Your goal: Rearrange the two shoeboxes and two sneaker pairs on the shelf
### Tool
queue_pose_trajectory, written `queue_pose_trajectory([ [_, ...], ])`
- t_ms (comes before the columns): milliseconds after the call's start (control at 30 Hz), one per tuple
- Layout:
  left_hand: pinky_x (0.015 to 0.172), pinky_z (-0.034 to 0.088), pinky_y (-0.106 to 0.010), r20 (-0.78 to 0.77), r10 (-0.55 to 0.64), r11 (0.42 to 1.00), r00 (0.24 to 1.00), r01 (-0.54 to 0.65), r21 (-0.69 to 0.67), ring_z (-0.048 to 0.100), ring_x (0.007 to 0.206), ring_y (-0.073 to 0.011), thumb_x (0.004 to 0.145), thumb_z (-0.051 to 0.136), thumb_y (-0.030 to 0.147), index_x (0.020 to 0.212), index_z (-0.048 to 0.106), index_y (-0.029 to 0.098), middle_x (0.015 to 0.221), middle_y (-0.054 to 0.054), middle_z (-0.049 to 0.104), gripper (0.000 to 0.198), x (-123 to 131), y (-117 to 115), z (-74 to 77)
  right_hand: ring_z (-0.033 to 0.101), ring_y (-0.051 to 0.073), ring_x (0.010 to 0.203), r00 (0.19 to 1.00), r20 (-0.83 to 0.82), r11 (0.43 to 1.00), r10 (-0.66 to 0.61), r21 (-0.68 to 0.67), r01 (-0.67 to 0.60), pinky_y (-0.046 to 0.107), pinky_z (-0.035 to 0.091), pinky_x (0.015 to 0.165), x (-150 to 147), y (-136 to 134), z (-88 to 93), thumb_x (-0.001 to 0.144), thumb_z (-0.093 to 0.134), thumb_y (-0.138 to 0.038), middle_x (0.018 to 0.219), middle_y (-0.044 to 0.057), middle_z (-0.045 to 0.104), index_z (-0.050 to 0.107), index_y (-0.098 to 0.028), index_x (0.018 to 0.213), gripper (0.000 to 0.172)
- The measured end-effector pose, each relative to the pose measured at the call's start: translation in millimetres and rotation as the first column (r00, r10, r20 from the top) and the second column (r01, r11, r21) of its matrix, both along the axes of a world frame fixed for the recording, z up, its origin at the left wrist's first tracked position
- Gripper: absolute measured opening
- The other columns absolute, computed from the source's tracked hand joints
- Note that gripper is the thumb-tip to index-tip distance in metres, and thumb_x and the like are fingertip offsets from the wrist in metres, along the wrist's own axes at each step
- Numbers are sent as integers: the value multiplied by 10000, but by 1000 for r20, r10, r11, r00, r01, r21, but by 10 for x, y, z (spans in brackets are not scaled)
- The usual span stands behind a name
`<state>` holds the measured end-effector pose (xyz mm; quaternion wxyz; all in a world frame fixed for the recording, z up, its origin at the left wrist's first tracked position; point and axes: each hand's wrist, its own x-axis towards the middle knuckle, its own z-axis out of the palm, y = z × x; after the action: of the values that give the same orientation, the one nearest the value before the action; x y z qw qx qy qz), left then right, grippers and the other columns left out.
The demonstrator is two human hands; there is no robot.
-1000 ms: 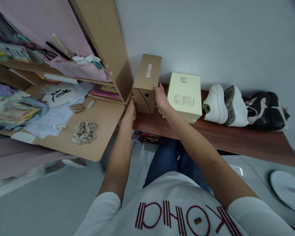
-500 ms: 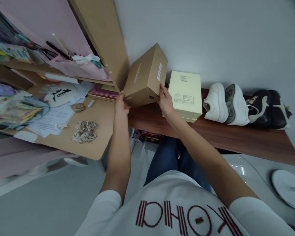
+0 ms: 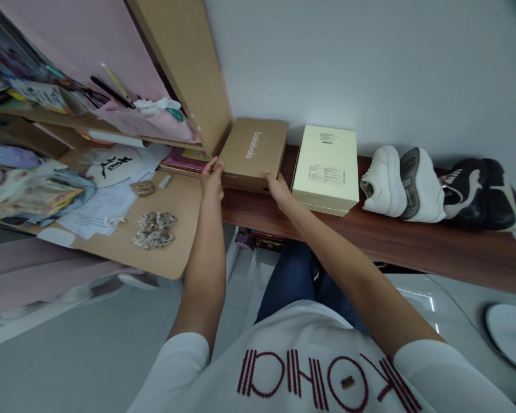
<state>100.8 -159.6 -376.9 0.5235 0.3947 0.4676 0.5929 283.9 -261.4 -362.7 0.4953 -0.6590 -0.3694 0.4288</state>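
Note:
A brown cardboard shoe box with white lettering on its lid lies flat on the dark wooden shelf, at its left end against the wall. My left hand grips the box's near left corner. My right hand holds its near right corner, fingers curled under the edge. A pale yellow box lies right beside it on the same shelf.
White sneakers and black sneakers stand further right on the shelf. To the left, a light wood desk carries papers, a patterned cloth piece and shelves of books. A white round object lies on the floor at right.
The brown box stood on its side a second ago, was tipped up and turned by both hands, and now lies flat with its lid upward.

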Motion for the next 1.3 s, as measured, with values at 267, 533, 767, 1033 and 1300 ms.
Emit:
queue_pose_trajectory([
  [267,1082,476,-354,-3,68,998,998,-68,17,601,1274,-195,812,768,354,1172,667,220,1304,-79,688,397,33,-6,-59,446,277,1453,1000,-21,999,-6,-33,6,484,329,1216,-7,21,-56,918,442,-594,1532,147,511,355,-145,1522,758],
  [533,1187,360,-359,-153,163,979,975,-140,151,425,1455,-221,849,741,411,1223,631,221,1444,-90,586,434,151,-200,219,181,298,1570,990,139,999,-33,22,30,490,154,1284,-63,-113,256,922,442,-613,1672,181,241,178,-57,1594,911],
  [767,1215,329,-420,-147,-34,953,989,76,293,373,1493,-283,882,709,444,1245,641,275,1431,-49,591,406,875,-639,586,110,322,1582,968,248,955,-24,292,-51,564,120,1280,582,-356,625,876,448,-782,1652,100,322,295,-207,1580,922],
  [1033,1221,313,-421,-89,-351,922,932,361,139,451,1441,-302,861,720,496,1180,674,244,1394,-90,632,408,1586,-996,410,196,335,1563,915,318,958,-250,217,186,572,159,1269,1418,-691,513,894,478,-712,1650,114,325,353,-208,1558,843],
  [1300,1239,275,-405,-96,-321,947,942,322,-10,415,1470,-290,884,610,619,1196,683,250,1475,-81,578,489,1651,-1056,-27,281,343,1531,858,414,943,-303,259,208,584,186,1259,1715,-875,276,903,496,-611,1580,174,421,445,-151,1488,746],
])
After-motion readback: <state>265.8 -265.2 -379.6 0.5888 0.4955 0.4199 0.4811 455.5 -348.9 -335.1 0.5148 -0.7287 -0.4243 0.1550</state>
